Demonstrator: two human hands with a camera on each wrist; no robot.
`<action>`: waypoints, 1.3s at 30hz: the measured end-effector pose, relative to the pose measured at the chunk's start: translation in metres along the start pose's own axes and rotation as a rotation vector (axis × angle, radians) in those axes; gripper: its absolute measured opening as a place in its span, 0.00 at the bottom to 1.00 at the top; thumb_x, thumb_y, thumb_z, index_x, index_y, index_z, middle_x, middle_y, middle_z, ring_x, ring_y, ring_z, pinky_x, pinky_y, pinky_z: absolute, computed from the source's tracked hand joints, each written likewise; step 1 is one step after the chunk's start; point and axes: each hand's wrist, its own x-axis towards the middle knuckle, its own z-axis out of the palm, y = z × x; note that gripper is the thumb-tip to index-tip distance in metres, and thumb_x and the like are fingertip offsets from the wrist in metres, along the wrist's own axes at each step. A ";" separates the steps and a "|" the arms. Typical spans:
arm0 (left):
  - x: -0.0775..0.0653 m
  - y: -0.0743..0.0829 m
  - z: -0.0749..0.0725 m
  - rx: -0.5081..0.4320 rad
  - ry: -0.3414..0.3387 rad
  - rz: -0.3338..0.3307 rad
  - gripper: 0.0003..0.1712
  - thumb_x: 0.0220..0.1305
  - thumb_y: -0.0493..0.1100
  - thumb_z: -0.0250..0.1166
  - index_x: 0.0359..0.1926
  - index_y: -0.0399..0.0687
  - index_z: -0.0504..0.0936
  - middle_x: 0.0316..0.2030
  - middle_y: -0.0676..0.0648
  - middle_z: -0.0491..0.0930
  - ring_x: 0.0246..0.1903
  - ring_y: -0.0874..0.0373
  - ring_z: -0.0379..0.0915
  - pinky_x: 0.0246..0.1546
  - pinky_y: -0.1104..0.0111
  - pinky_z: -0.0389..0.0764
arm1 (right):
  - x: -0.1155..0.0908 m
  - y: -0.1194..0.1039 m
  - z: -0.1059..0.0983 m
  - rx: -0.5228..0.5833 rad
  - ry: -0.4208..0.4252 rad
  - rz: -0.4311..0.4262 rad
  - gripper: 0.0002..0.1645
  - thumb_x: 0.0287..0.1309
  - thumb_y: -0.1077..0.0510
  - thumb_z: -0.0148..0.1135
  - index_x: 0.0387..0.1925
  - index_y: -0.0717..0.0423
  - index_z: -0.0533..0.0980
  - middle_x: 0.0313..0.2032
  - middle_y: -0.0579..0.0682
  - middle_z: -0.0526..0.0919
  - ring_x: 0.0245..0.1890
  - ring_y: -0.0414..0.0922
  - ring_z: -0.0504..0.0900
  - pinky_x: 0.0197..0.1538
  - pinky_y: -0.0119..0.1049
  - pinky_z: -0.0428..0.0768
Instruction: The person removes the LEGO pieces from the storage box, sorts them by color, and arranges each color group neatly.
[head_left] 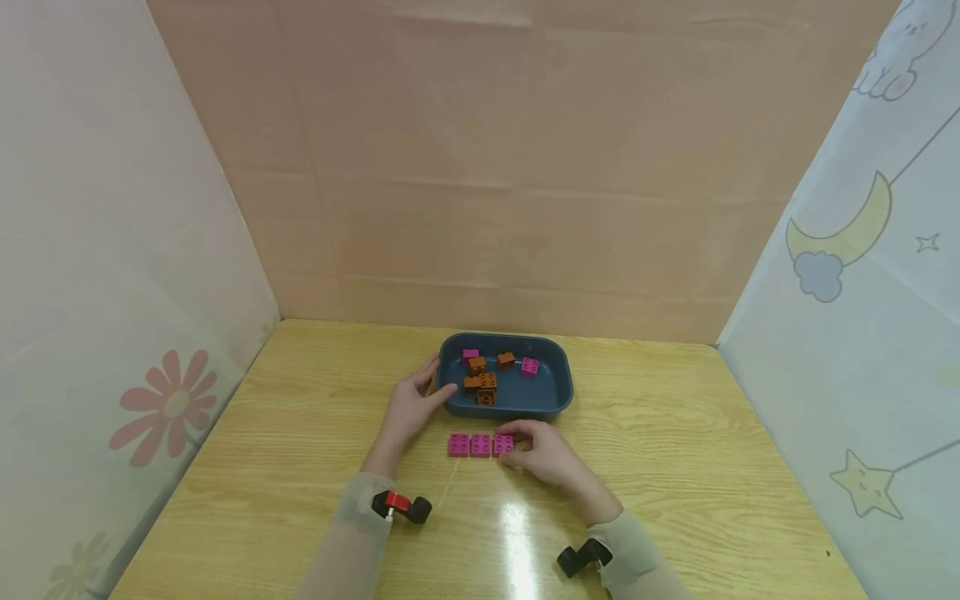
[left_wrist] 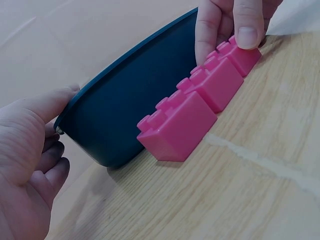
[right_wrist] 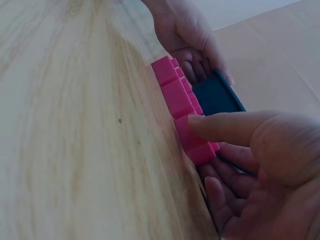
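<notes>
Three pink toy building bricks stand studs up in a row on the table: a left brick [head_left: 458, 445], a middle brick [head_left: 481, 446] and a right brick [head_left: 503, 444]. My right hand [head_left: 547, 454] holds the right brick between thumb and fingers; in the right wrist view the thumb lies on the brick's near side. Behind the row is a dark blue tray [head_left: 525, 412]. At its left end my left hand [head_left: 411, 406] grips the rim, thumb over the edge and the other fingers outside. The left wrist view shows those fingers curled beside the tray wall [left_wrist: 115, 110].
Inside the tray lie several brown bricks [head_left: 488, 380], a pink brick [head_left: 530, 367] at the right and another pink brick [head_left: 470, 355] at the back left. The wooden table [head_left: 660, 417] ends at a tan backdrop [head_left: 495, 208], with patterned white sheets on both sides.
</notes>
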 end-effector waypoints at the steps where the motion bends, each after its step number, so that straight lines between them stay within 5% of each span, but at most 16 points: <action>1: 0.000 0.000 0.000 0.000 -0.001 0.001 0.43 0.71 0.46 0.75 0.80 0.40 0.66 0.80 0.49 0.63 0.80 0.51 0.54 0.76 0.59 0.64 | 0.000 0.000 0.000 -0.001 0.000 0.001 0.23 0.60 0.54 0.80 0.56 0.50 0.87 0.50 0.45 0.88 0.45 0.44 0.82 0.48 0.38 0.82; 29: 0.001 0.001 0.000 0.009 -0.004 0.003 0.46 0.70 0.51 0.76 0.79 0.40 0.67 0.80 0.50 0.63 0.80 0.51 0.55 0.76 0.59 0.65 | -0.002 -0.001 -0.008 -0.001 -0.053 -0.008 0.25 0.62 0.54 0.78 0.61 0.49 0.85 0.56 0.45 0.87 0.57 0.47 0.82 0.61 0.45 0.81; 39: 0.001 0.000 0.001 0.018 0.001 -0.002 0.44 0.71 0.49 0.75 0.79 0.40 0.67 0.80 0.50 0.63 0.80 0.51 0.56 0.76 0.60 0.66 | -0.012 -0.012 -0.034 0.005 -0.123 -0.093 0.28 0.67 0.59 0.74 0.66 0.62 0.81 0.62 0.58 0.85 0.62 0.59 0.82 0.63 0.58 0.83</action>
